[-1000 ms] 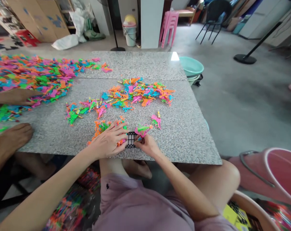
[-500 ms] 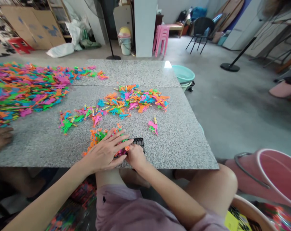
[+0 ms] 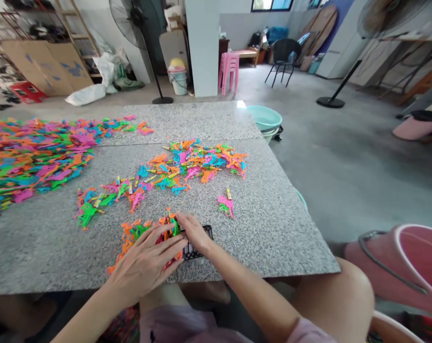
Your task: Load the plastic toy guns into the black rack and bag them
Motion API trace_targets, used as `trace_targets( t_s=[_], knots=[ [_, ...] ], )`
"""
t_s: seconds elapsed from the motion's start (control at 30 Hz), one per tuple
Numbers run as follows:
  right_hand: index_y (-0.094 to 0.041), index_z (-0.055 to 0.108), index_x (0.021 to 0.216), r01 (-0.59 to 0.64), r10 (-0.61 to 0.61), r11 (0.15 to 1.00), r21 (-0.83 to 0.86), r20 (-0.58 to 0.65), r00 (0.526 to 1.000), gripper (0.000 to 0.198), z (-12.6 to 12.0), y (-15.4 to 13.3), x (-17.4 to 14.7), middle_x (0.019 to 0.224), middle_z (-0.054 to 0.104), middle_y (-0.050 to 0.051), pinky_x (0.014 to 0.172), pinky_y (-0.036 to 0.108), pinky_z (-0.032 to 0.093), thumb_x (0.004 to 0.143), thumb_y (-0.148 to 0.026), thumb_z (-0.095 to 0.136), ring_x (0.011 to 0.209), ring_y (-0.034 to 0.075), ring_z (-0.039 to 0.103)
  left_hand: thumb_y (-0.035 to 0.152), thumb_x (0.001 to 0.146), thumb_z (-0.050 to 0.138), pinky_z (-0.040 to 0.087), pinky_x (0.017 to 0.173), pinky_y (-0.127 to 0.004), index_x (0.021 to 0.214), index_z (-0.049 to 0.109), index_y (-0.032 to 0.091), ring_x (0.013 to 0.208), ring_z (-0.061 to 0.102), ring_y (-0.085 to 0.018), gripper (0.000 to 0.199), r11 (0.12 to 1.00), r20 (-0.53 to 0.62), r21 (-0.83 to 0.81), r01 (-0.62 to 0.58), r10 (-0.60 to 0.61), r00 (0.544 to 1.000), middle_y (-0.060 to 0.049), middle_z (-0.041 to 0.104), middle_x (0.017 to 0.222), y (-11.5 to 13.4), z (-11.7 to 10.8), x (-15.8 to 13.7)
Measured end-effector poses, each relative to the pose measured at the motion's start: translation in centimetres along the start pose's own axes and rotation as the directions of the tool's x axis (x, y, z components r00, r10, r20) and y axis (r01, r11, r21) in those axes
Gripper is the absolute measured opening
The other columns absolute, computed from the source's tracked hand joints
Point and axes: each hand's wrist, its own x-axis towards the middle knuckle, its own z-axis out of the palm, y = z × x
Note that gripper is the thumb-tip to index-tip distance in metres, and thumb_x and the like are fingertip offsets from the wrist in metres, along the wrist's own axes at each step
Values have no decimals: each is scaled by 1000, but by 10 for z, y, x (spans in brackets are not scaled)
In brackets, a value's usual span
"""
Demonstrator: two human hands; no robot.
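Our right hand (image 3: 196, 232) shifted up the table (image 3: 273, 233) from its near edge, grip hidden; left hand (image 3: 144, 259) spreads over toys (image 3: 137, 231); fan (image 3: 137, 18) beyond.

In the upper left of the frame, a black pedestal fan (image 3: 136, 18) with a round wire cage stands near brown, blue-patched cardboard (image 3: 44, 66), a red plastic stool (image 3: 27, 91) and a white sack (image 3: 86, 95) lying on the grey floor (image 3: 319, 157). At upper centre, a stack of pink plastic stools (image 3: 230, 61) stands beside a pale square pillar (image 3: 202, 47), left of a black thin-legged chair (image 3: 286, 50).
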Motion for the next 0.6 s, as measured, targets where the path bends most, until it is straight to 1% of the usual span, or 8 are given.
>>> trace_targets(
  t_s=[0.1,0.2,0.27,0.33,0.4,0.47,0.5,0.6],
  knots=[
    [-17,70,101,-19,29,977,212,-44,999,54,19,10,-12,88,67,4,77,27,51,105,-52,29,81,16,60,28,101,50,28,123,-37,117,68,24,125,56,-22,25,1000,12,-2,-7,7,1000,4,75,115,-1,0,1],
    [-18,71,106,-12,16,965,261,-13,1000,51,20,9,-19,92,68,5,84,30,53,105,-50,31,88,18,62,26,100,48,31,123,-41,124,66,24,131,54,-23,30,1000,32,0,-6,6,999,0,74,117,-3,2,1],
    [-19,71,110,70,-75,983,169,20,997,45,7,4,-21,107,71,6,97,34,51,105,-44,34,104,20,64,25,100,47,29,124,-43,126,64,23,134,52,-24,31,1000,41,-5,-7,8,999,-2,73,120,-4,3,0],
    [-21,70,117,164,-164,986,-39,11,986,37,-19,-3,-22,126,68,7,110,36,44,104,-37,40,122,21,59,25,100,49,25,126,-41,125,64,21,135,51,-24,30,1000,38,-9,-14,15,999,-1,72,122,-5,5,-2],
    [-21,67,125,129,-180,926,-354,-116,977,34,-56,-8,-25,135,64,8,114,36,41,102,-27,43,128,22,56,24,99,51,20,128,-39,125,64,20,136,50,-24,30,999,28,-8,-35,35,999,0,72,124,-7,5,-3],
    [-17,64,131,-60,-193,746,-663,-301,934,40,-97,-8,-26,133,64,12,112,38,43,99,-13,40,126,23,56,23,98,52,18,129,-39,126,64,20,136,50,-24,31,998,20,-3,-62,62,998,1,72,124,-8,6,-3],
    [-17,61,134,-104,-206,607,-788,-282,937,44,-117,-7,-26,138,61,13,111,40,43,96,-8,41,129,24,53,23,98,52,19,128,-40,126,64,20,136,50,-24,31,998,17,-2,-70,70,997,1,72,124,-9,6,-4],
    [-15,60,132,64,-116,225,-972,38,992,42,-160,-1,-23,138,59,17,104,43,46,95,-5,44,130,28,50,24,97,54,26,127,-44,126,64,21,137,49,-25,31,998,16,-12,-54,54,998,0,72,123,-10,7,-5]
  ],
)
